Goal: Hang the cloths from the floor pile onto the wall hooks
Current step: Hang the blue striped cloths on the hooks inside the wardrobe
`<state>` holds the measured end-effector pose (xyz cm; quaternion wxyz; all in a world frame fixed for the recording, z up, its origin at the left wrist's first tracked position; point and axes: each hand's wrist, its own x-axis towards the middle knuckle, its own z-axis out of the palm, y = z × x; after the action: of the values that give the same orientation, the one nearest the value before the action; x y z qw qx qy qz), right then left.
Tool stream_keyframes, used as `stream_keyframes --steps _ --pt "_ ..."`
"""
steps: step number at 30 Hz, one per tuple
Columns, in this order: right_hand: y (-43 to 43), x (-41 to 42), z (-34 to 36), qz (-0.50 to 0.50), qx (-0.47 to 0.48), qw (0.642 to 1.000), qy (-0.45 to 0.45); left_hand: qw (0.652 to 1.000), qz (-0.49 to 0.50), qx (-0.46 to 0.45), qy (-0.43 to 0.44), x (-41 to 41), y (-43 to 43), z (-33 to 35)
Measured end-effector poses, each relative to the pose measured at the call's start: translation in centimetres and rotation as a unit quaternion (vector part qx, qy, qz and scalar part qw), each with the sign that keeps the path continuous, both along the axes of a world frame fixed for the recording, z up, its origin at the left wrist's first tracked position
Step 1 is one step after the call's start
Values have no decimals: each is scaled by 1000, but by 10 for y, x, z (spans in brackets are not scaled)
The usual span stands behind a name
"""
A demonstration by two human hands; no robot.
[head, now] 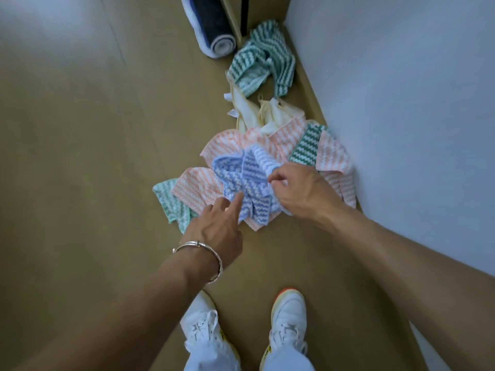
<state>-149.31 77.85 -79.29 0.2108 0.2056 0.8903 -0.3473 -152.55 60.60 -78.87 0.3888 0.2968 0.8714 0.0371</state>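
A: Cloths (pixel 334 156) lie heaped on the floor at the foot of the wall (pixel 401 103). What could go wrong?

B: The blue cloth (pixel 251 172) sits on top, a little out from the wall, bunched over the peach ones (pixel 195 191). Lifting it may drag them along.

A: And the grips?

B: The right grip (pixel 297 188) pinches only the wall-side edge, so it could slip. The left grip (pixel 217 226), farther from the wall, holds nothing; its forefinger just touches the blue.

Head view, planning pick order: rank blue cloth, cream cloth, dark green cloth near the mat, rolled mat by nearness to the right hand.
1. blue cloth, gripped by right hand
2. cream cloth, mid-floor
3. dark green cloth, beside wall
4. rolled mat, top
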Motion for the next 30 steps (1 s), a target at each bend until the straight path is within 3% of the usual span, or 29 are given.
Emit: stream_keyframes --steps 6,9,11,14,19,24,30 --pt "8 -19 168 24 -35 999 32 991 4 132 11 -51 38 135" --pt "2 -7 248 64 -70 995 12 968 -56 243 -6 -45 45 209" --pt "1 3 302 75 -87 993 10 972 -77 221 -13 -39 47 268" --pt "8 18 383 52 -109 993 12 983 -151 89 46 -44 51 361" --pt "27 41 524 2 -161 986 33 964 -229 113 69 -47 76 525" --pt "54 88 656 6 -23 997 76 930 -325 134 107 -19 122 692" --pt "90 159 776 -103 121 979 127 862 -423 200 193 24 173 824"
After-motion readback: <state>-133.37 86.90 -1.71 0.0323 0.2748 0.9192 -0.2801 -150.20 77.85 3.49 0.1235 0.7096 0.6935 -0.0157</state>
